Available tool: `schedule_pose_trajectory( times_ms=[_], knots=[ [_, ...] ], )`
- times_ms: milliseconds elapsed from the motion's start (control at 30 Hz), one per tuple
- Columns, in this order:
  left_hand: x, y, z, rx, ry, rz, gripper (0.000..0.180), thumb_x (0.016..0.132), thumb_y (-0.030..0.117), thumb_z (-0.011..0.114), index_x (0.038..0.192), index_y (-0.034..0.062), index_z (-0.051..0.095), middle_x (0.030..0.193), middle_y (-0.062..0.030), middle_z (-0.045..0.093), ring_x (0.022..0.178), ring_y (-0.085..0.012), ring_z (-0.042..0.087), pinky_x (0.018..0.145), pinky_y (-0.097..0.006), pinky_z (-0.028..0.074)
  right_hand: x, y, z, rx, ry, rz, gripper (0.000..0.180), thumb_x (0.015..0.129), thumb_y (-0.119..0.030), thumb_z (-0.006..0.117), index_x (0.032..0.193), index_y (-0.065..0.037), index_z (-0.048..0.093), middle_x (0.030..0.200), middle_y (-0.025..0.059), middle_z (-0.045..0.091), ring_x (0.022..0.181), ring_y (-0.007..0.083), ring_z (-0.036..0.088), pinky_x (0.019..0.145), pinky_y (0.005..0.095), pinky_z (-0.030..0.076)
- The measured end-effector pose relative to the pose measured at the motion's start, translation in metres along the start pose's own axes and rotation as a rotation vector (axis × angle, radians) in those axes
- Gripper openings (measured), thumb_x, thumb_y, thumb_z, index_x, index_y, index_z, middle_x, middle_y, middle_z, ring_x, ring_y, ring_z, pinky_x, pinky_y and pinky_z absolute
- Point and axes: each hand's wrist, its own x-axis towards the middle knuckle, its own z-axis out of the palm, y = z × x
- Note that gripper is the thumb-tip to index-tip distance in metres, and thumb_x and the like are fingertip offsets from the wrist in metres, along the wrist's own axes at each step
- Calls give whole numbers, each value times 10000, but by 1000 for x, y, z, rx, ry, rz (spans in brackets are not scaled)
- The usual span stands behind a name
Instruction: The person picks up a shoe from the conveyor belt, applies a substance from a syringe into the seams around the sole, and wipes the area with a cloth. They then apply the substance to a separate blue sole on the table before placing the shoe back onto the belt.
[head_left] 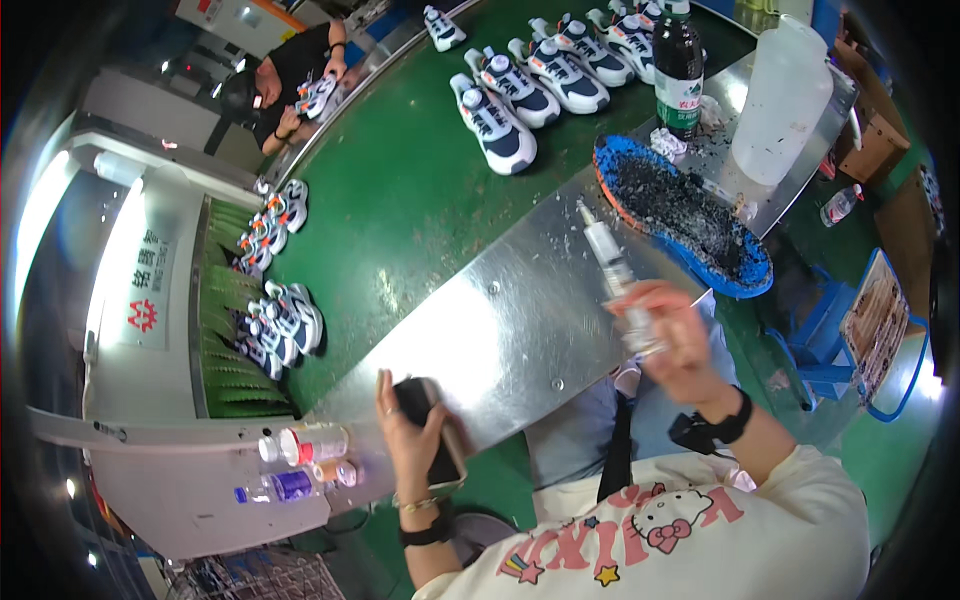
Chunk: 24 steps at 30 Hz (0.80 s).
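My left hand [405, 440] is wrapped round a dark smartphone [445, 462] at the near edge of the metal worktop. In my right hand [675, 335], slightly blurred, is a clear plastic syringe [604, 245]. Its tip points away from me over the worktop. Just beyond and right of the syringe lies a blue shoe-shaped tray [738, 280] holding dark crumbly bits. Several white and navy sneakers [495, 130] with orange accents stand in a row on the green surface at the far side.
A dark bottle with a green and white label [679, 85] and a white translucent jug [785, 105] stand beyond the tray. More sneakers [285, 320] sit at left. Small bottles [290, 487] lie lower left. A blue stool [815, 345] stands right. Across the green surface, another person [300, 85] handles a sneaker.
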Motion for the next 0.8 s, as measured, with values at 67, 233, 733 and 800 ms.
schedule_pose_trajectory(
  times_ms=[67, 233, 733, 800],
  knots=[
    [-5, -34, -21, 45, -22, -6, 766, 641, 58, 670, 1311, 39, 300, 1336, -199, 299, 1208, -359, 335, 999, -397, 295, 4, -19, -19, -117, 137, -2, 357, 843, -218, 536, 1120, -24, 420, 1092, 120, 463, 986, 172, 472, 861, 333, 390],
    [6, -48, -37, 141, -209, -36, 745, 695, 53, 651, 1340, 99, 280, 1388, -200, 205, 1249, -378, 273, 1014, -414, 276, 14, -59, -69, -472, 403, 12, 369, 956, -271, 295, 940, 9, 535, 998, 115, 538, 796, 124, 486, 715, 260, 414],
    [287, 117, 167, -1312, -655, -706, 470, 843, 259, 586, 1157, -42, 406, 1115, -175, 541, 968, -262, 555, 813, -360, 483, 13, -125, -103, -596, 354, 414, 702, 954, -381, 89, 682, 36, 584, 843, 135, 568, 782, 200, 520, 749, 307, 407],
    [301, 132, 185, -1377, -533, -603, 464, 824, 280, 612, 1122, -34, 447, 1118, -148, 533, 1009, -248, 520, 830, -384, 476, 13, -130, -98, -589, 359, 392, 701, 954, -380, 93, 688, 38, 587, 838, 136, 571, 782, 201, 522, 745, 312, 411]
  ],
)
